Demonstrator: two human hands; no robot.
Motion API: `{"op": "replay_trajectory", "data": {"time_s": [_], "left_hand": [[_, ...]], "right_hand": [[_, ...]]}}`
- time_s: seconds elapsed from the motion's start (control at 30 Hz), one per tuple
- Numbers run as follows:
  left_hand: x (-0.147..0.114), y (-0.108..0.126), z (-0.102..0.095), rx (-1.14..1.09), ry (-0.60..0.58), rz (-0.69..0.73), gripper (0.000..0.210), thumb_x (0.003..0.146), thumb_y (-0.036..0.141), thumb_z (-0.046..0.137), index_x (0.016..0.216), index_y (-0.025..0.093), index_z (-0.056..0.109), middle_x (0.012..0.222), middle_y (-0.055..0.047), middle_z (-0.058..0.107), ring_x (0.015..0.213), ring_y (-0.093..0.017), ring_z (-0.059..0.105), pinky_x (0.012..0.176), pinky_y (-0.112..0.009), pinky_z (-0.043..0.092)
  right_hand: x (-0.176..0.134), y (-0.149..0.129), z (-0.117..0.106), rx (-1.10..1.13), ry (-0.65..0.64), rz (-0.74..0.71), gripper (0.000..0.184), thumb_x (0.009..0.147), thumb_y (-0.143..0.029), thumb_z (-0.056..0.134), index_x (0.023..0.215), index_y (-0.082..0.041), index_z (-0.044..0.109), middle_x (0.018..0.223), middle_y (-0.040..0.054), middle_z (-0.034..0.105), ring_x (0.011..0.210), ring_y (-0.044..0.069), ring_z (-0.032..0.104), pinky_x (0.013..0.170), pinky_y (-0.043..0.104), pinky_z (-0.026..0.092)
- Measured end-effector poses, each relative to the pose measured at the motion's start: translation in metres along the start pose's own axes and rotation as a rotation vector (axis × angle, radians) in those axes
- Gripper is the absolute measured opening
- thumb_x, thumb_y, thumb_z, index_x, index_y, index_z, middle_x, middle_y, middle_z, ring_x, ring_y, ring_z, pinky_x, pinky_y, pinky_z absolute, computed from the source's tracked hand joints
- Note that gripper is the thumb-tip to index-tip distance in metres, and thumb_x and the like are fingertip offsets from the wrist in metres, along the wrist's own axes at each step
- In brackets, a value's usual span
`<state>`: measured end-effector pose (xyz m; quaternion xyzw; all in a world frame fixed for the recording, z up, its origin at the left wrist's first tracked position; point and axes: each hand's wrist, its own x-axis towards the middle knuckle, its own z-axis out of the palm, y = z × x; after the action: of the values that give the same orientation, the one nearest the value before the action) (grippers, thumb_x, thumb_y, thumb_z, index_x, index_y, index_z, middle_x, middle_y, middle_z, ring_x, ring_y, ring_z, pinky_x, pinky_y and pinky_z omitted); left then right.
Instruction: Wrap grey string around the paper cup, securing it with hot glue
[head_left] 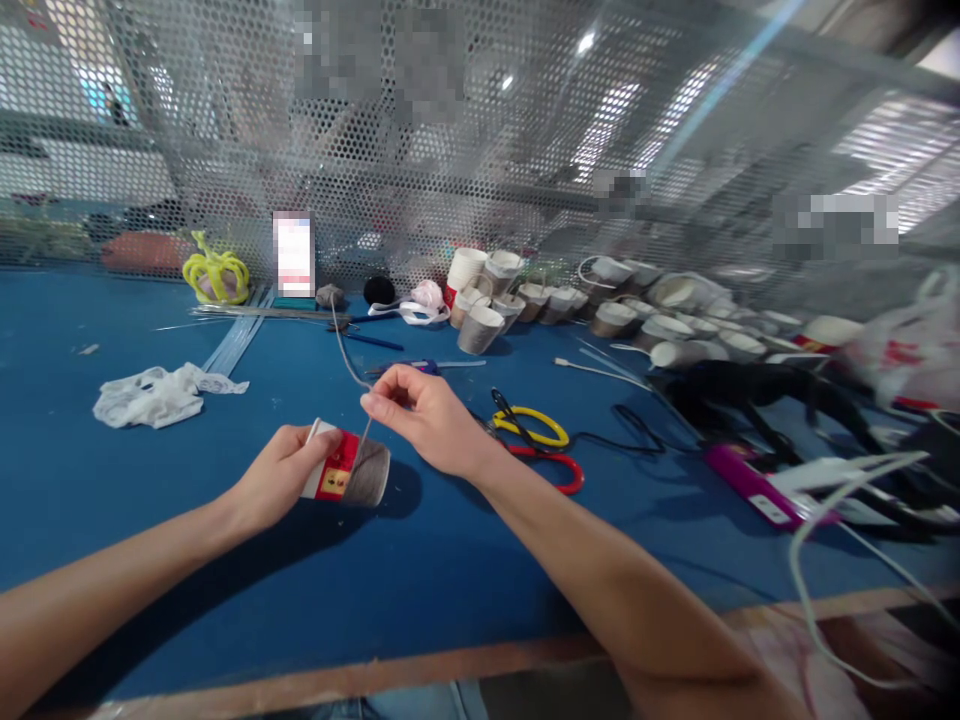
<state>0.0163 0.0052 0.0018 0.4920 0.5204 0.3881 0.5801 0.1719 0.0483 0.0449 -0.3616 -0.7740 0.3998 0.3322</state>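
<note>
My left hand (281,465) is closed round the rim end of a paper cup (337,466), which lies tilted on its side above the blue table. The cup is white and red, and grey yarn is wound round its base end. To the right of it, my right hand (424,415) pinches the grey yarn (343,345) between thumb and fingers. From that pinch the strand runs down to the cup and back to a small grey yarn ball (330,295) at the rear of the table.
Scissors (540,430) with yellow and red handles lie right of my right hand. Several wrapped cups (480,328) stand along the back right. White lace (154,395) lies left, a phone (293,255) stands behind, and a purple power strip (750,485) with cables is at right.
</note>
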Motion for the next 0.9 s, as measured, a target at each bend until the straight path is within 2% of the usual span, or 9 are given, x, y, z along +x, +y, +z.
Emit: {"op": "replay_trajectory", "data": {"time_s": [0.43,0.9], "left_hand": [[-0.009,-0.006,-0.002,0.185,-0.086,0.222,0.036,0.075,0.041,0.036,0.051,0.015,0.038,0.046,0.006,0.03,0.042,-0.006,0.023,0.038,-0.017,0.022],[-0.012,-0.009,-0.006,0.508,-0.054,0.708,0.035,0.081,0.02,0.031,0.046,0.016,0.032,0.045,0.005,0.031,0.042,-0.006,0.028,0.041,-0.02,0.024]], "right_hand": [[0.001,0.01,0.006,-0.076,-0.027,0.029,0.017,0.071,-0.029,0.049,0.064,-0.014,0.045,0.059,-0.0029,0.044,0.053,0.007,0.038,0.051,0.02,0.033],[-0.002,0.011,0.01,-0.037,-0.118,0.088,0.017,0.073,-0.031,0.047,0.069,-0.014,0.047,0.063,-0.0015,0.047,0.053,0.007,0.039,0.05,0.021,0.033]]}}
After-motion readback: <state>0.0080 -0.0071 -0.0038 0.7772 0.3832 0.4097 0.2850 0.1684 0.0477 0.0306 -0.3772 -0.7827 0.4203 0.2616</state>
